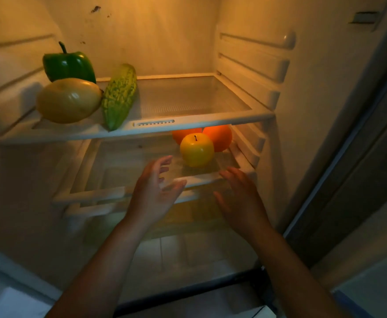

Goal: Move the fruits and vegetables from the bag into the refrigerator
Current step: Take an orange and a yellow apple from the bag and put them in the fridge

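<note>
I look into the open refrigerator. On its upper shelf (188,121) at the left lie a green bell pepper (70,65), a yellow mango (68,99) and a bitter gourd (119,95). On the glass shelf below (128,157), at the right, a yellow apple (196,149) stands in front of two oranges (219,136). My left hand (153,191) and my right hand (240,198) hover just before this lower shelf's front edge, fingers spread, holding nothing. The apple sits a little beyond and between them. The bag is out of view.
The refrigerator's right wall has moulded shelf rails (254,65). The open door edge (348,157) runs down the right side. Below the hands is a lower compartment (188,249) with a pale cover.
</note>
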A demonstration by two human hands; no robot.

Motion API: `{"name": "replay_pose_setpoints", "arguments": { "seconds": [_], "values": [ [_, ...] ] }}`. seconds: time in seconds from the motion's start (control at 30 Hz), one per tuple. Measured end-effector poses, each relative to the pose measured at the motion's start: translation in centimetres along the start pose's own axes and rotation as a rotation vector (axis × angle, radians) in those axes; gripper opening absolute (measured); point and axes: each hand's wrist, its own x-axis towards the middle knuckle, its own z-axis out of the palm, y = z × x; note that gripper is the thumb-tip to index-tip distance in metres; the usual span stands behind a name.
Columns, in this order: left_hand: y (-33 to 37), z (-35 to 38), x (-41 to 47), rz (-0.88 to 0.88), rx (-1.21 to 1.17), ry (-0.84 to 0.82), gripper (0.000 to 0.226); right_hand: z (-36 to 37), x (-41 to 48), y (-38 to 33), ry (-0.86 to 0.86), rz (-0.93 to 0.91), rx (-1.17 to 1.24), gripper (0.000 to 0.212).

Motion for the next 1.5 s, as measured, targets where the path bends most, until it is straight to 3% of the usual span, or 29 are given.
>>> {"name": "replay_pose_setpoints", "arguments": {
  "seconds": [0.1, 0.3, 0.63, 0.73, 0.93, 1.2, 1.33, 1.5],
  "values": [
    [-0.1, -0.8, -2.7, 0.020, -0.041, -0.029, 0.049, 0.3, -2.9, -0.5, -0.024, 0.005, -0.036, 0.050],
    [-1.2, -2.4, -7.6, -0.046, -0.110, -0.272, 0.039, 0.4, -11.0, -4.0, -0.045, 0.285, 0.019, 0.053],
    [-0.5, 0.3, -17.2, -0.014, -0.033, -0.899, 0.030, -1.7, -27.3, -9.9, -0.063, 0.658, -0.065, 0.048],
    [0.0, 1.9, -20.5, 0.108, 0.030, -1.078, 0.031, -3.0, -32.8, -10.9, -0.114, 0.788, -0.091, 0.049],
    [2.5, 6.0, -27.2, 0.395, 0.155, -1.312, 0.043, -7.4, -42.0, -12.0, -0.038, 1.017, -0.129, 0.049],
    [13.3, 16.2, -43.0, 0.772, 0.239, -1.625, 0.048, -16.5, -57.8, -12.4, 0.112, 1.272, -0.127, 0.046],
    [20.5, 21.1, -53.8, 0.863, 0.211, -1.758, 0.046, -22.8, -67.9, -12.2, 0.192, 1.381, -0.161, 0.043],
    [27.4, 25.4, -62.0, 0.901, 0.217, -1.787, 0.045, -29.1, -76.0, -11.2, 0.260, 1.497, -0.166, 0.045]
  ]
}}
